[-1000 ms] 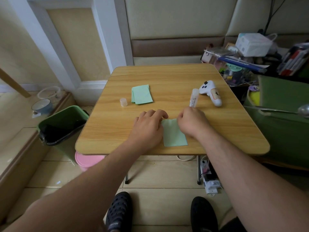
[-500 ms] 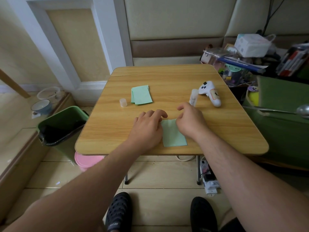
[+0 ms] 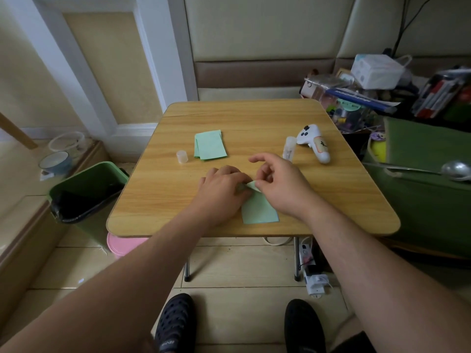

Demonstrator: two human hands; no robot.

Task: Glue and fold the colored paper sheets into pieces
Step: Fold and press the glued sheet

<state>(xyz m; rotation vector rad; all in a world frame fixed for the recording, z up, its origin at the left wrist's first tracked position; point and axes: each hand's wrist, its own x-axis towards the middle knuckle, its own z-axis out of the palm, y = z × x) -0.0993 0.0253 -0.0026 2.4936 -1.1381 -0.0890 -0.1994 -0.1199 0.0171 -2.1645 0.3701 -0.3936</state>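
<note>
A light green paper sheet (image 3: 258,210) lies near the front edge of the wooden table (image 3: 331,200). My left hand (image 3: 221,192) presses on its left side. My right hand (image 3: 283,182) pinches the sheet's far corner, which is lifted and bent over. A stack of green paper sheets (image 3: 210,145) lies further back. A glue stick (image 3: 289,147) stands uncapped just beyond my right hand, and its clear cap (image 3: 182,156) sits left of the stack.
A white toy-like gadget (image 3: 316,145) lies right of the glue stick. A green bin (image 3: 86,189) and a pink tub (image 3: 122,244) stand at the table's left. Clutter, a green bag (image 3: 428,179) and a spoon (image 3: 456,169) crowd the right side.
My right hand let go of the glue stick, which now stands on the table, and moved to the sheet's far corner and lifted it. My left hand stayed on the sheet.
</note>
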